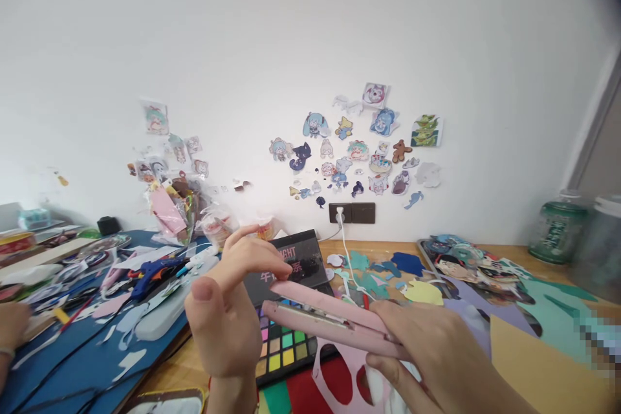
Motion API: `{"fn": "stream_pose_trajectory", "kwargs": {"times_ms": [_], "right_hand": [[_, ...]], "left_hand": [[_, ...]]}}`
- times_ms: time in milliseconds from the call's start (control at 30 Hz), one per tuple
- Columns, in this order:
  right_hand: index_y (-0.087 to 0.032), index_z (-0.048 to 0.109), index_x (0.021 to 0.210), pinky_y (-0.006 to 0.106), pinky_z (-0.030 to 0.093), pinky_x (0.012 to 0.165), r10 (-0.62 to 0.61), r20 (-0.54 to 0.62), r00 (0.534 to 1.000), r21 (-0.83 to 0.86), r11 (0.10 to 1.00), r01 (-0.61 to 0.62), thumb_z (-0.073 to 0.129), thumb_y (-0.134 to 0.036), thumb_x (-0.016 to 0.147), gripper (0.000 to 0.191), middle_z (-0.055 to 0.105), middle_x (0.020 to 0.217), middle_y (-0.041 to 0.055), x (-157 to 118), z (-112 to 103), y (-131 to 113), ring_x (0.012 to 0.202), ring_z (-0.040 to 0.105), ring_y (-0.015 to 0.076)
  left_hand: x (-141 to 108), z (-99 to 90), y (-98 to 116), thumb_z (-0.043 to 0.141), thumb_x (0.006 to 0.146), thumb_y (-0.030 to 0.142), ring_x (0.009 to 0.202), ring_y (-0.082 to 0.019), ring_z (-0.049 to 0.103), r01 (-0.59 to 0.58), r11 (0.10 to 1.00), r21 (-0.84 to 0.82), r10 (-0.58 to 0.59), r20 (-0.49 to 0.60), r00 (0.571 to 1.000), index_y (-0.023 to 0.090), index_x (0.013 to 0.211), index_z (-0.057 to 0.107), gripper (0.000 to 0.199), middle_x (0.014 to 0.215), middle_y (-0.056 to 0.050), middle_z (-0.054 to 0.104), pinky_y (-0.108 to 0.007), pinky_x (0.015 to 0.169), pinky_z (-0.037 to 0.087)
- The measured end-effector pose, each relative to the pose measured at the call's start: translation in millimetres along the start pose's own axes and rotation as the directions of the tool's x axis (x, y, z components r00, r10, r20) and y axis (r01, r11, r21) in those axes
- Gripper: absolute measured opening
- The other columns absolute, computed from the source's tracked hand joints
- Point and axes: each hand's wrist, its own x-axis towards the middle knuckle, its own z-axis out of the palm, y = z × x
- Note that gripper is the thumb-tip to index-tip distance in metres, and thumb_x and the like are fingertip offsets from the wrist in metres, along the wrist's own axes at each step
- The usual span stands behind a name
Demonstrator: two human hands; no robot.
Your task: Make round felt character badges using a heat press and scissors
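Pink stapler (pixel 334 323) in right hand (pixel 431 343)

That hand is clamped on its rear end, lower centre of the frame. The left hand (pixel 230 301), digits apart, is at the front tip; contact is unclear. Beyond lies an open colour palette (pixel 287 341); upper centre, character cutouts (pixel 358 151) dot the wall (pixel 310 26).

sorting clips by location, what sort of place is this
Likely a craft workspace, though whether home or studio I can't tell. Cut coloured pieces lie scattered on the wooden table, what looks like a blue glue gun lies among scraps, and cartoon cutouts cluster on the wall.
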Motion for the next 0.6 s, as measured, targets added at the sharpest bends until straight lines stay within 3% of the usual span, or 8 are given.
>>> {"fn": "stream_pose_trajectory", "kwargs": {"times_ms": [200, 300, 400, 500, 600], "right_hand": [[-0.019, 0.049, 0.075, 0.027, 0.029, 0.047, -0.045, -0.019, 0.999, 0.030, 0.999, 0.046, 0.046, -0.024, 0.080, 0.008, 0.057, 0.062, -0.0001, 3.7, -1.2, -0.2, 0.050, 0.047, 0.0144], [-0.020, 0.048, 0.077, 0.026, 0.027, 0.046, -0.053, -0.076, 0.996, 0.019, 0.998, 0.055, 0.045, -0.023, 0.080, 0.005, 0.056, 0.062, -0.0013, 5.0, -4.8, 2.3, 0.048, 0.043, 0.0137], [-0.021, 0.048, 0.079, 0.026, 0.027, 0.048, -0.051, -0.119, 0.992, -0.002, 0.999, 0.051, 0.045, -0.021, 0.079, 0.003, 0.055, 0.061, -0.0017, 5.0, -8.2, 5.4, 0.049, 0.043, 0.0149], [-0.021, 0.047, 0.077, 0.026, 0.026, 0.049, -0.042, -0.103, 0.994, -0.012, 0.999, 0.041, 0.047, -0.021, 0.078, 0.002, 0.054, 0.061, -0.0012, 3.6, -7.6, 7.1, 0.051, 0.043, 0.0161], [-0.021, 0.046, 0.074, 0.026, 0.024, 0.050, -0.021, -0.061, 0.998, 0.000, 1.000, 0.021, 0.050, -0.023, 0.077, 0.006, 0.053, 0.061, -0.0010, 1.9, -3.9, 7.3, 0.051, 0.042, 0.0159]], "left_hand": [[-0.6, -1.4, -2.9, 0.011, 0.091, 0.054, 0.062, -0.022, 0.052, 0.026, 0.999, 0.025, -0.025, -0.036, 0.999, 0.022, 0.059, 0.061, 0.068, 0.053, -0.002, 0.053, -0.046, 0.092, 0.029], [2.2, -4.9, -5.4, 0.014, 0.091, 0.053, 0.065, -0.022, 0.054, -0.018, 1.000, 0.025, 0.017, 0.047, 0.999, 0.022, 0.065, 0.064, 0.064, 0.060, -0.003, 0.058, -0.044, 0.095, 0.028], [3.4, -2.1, -8.3, 0.019, 0.092, 0.050, 0.067, -0.022, 0.055, 0.013, 1.000, -0.001, -0.013, 0.111, 0.994, 0.021, 0.068, 0.065, 0.059, 0.066, -0.003, 0.061, -0.043, 0.095, 0.028], [0.5, 8.8, -11.3, 0.021, 0.093, 0.040, 0.063, -0.019, 0.053, 0.050, 0.998, -0.039, -0.051, -0.035, 0.998, 0.020, 0.059, 0.062, 0.058, 0.058, -0.003, 0.056, -0.041, 0.091, 0.032], [-3.9, 19.7, -13.6, 0.021, 0.093, 0.030, 0.055, -0.017, 0.048, 0.065, 0.994, -0.086, -0.081, -0.206, 0.975, 0.019, 0.049, 0.055, 0.056, 0.049, -0.001, 0.048, -0.042, 0.090, 0.032]]}}
